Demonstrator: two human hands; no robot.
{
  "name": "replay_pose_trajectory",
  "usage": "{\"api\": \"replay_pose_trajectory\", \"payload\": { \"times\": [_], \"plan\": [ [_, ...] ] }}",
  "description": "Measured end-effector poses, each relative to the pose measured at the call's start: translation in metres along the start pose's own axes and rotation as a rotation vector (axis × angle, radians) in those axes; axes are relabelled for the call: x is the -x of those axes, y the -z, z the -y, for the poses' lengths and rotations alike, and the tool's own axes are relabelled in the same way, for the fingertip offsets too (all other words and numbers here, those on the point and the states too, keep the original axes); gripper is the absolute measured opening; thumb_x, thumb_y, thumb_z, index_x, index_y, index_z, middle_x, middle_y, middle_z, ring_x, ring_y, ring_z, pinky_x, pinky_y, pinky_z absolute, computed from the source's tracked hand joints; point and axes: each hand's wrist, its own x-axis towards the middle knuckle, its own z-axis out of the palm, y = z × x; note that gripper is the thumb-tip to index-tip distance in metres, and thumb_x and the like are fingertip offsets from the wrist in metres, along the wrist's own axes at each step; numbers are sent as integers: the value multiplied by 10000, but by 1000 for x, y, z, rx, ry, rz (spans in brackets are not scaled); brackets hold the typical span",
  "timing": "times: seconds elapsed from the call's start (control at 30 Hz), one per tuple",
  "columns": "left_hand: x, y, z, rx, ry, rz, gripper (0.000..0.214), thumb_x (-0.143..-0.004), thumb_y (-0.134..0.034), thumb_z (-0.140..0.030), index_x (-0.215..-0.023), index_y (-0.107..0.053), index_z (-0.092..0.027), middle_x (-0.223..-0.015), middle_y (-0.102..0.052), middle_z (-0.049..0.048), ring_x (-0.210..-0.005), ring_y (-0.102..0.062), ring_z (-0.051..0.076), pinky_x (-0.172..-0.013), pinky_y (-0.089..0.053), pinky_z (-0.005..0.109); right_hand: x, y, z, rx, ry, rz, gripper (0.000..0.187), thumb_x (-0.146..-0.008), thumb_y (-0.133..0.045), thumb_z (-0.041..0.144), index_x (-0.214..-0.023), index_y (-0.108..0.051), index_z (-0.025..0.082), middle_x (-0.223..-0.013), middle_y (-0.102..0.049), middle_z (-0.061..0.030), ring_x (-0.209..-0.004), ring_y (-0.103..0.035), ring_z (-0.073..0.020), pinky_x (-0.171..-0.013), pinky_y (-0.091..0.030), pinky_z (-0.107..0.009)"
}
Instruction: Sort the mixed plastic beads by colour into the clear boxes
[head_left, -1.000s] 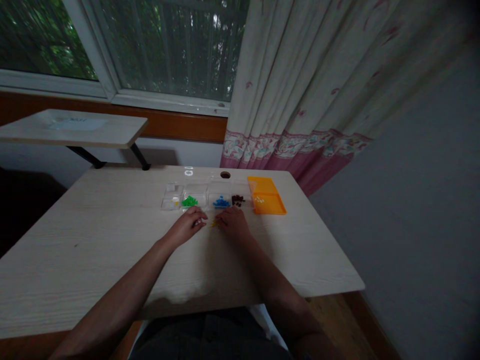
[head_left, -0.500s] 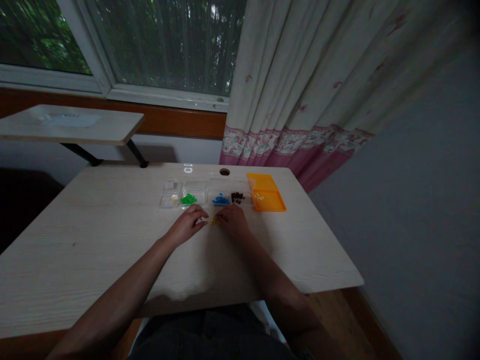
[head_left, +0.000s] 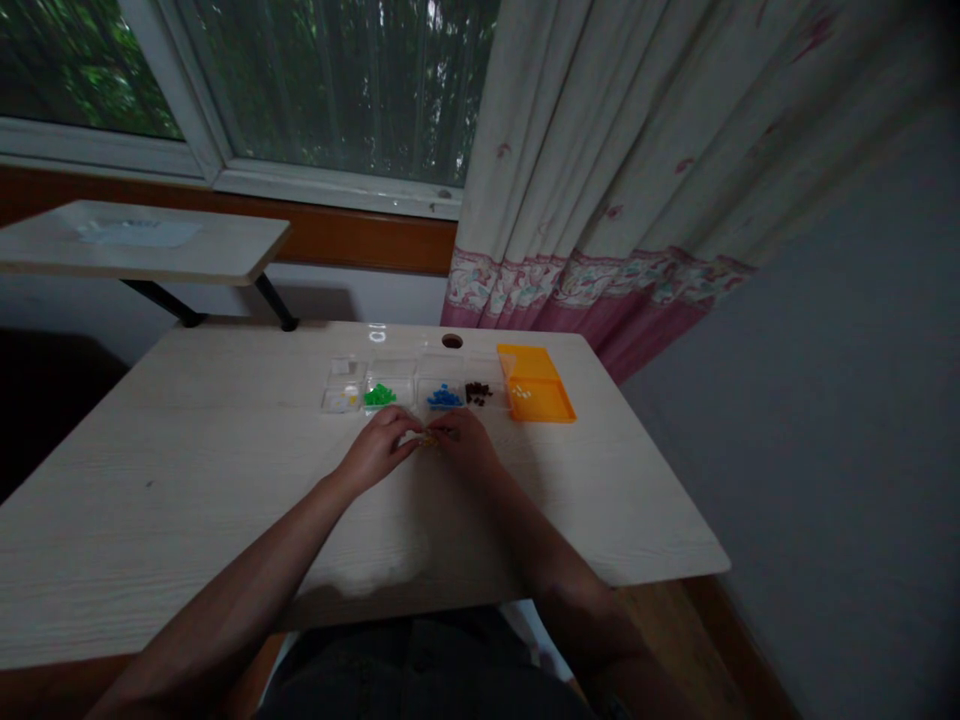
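My left hand (head_left: 380,448) and my right hand (head_left: 469,444) rest on the pale wooden table (head_left: 225,470), fingertips almost meeting. Between them lies a small heap of yellow beads (head_left: 429,439), and both hands pinch at it with curled fingers. Just beyond stands a clear compartment box (head_left: 409,384) holding green beads (head_left: 379,395), blue beads (head_left: 444,398), brown beads (head_left: 477,393) and a few pale pieces at its left end. To the box's right lies its orange lid (head_left: 535,396) with a few light beads in it.
A cable hole (head_left: 451,341) sits near the table's far edge. A second small table (head_left: 142,238) stands at the back left under the window. A patterned curtain (head_left: 600,180) hangs at the back right, and a grey wall runs along the right.
My hands have drawn closer together around the yellow beads, the left one sliding right. The camera has shifted slightly.
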Motion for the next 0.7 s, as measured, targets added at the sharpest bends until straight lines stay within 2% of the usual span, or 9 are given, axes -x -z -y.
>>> {"api": "replay_pose_trajectory", "payload": {
  "times": [0.33,0.7],
  "plan": [
    [-1,-1,0,-24,-30,-34,155,-927,-600,-299,-985,-694,-191,-923,-588,65,-913,-558,197,-814,-468,324,0,0,7,-11,-7,48,90,-860,-687,217,-856,-777,210,-846,-723,-27,-865,-634,-157,-829,-465,-277],
    [0,-1,1,-29,-76,-126,159,-934,-581,-256,-971,-718,-187,-877,-610,59,-871,-579,179,-752,-485,283,0,-6,-1,-167,25,-26,113,-876,-669,235,-864,-776,200,-827,-716,-34,-831,-634,-164,-803,-471,-295]
  ]
}}
